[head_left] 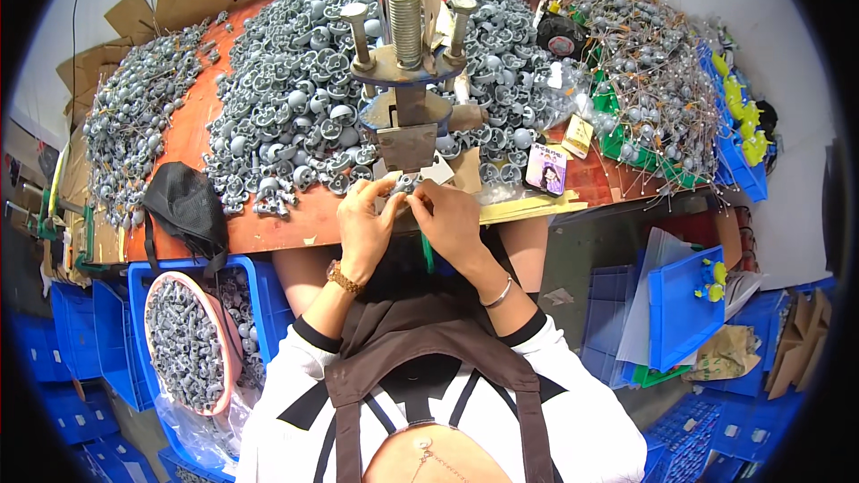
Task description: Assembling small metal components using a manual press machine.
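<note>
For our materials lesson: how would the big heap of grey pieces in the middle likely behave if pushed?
The grey heap would probably slump, being loosely piled; its domed pieces may roll; their hollow undersides suggest lightness.

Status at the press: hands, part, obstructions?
Left hand and right hand together holding small grey part. Part beside press block. Grey heap crowding the press.

White wall (743, 0), grey floor (568, 259), scuffed reddish-orange worktable (325, 215).
</note>
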Action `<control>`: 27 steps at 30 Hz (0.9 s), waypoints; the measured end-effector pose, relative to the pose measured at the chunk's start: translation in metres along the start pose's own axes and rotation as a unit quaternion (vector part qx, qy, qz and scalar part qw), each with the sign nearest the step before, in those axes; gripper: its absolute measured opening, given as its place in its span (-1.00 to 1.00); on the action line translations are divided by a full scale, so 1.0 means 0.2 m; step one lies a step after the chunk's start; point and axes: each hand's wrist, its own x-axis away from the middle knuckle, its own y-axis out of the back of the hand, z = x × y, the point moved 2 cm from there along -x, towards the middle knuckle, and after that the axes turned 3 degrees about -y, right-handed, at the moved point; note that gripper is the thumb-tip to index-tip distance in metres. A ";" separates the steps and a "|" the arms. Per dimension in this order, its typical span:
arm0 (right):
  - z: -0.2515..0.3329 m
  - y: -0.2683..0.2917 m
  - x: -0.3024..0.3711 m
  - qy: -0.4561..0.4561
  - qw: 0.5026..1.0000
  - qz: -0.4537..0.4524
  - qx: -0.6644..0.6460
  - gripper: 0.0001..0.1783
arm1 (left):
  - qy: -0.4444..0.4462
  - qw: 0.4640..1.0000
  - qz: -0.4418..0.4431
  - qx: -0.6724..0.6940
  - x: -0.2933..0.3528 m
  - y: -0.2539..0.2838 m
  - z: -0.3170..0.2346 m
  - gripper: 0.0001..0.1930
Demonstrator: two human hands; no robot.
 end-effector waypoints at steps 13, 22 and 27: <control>0.15 0.46 -0.76 0.037 0.907 -0.066 -0.414 -0.53 | 0.018 0.998 0.052 -0.023 -0.04 -0.02 0.00 -0.81; 0.26 0.59 -0.12 0.357 0.916 -0.106 -0.148 -0.80 | -0.018 0.994 0.048 -0.101 -0.03 0.04 -0.04 -0.84; -0.19 0.74 -0.49 0.063 0.972 -0.198 -0.111 -0.76 | -0.041 0.989 0.129 -0.063 0.04 0.15 -0.11 -0.81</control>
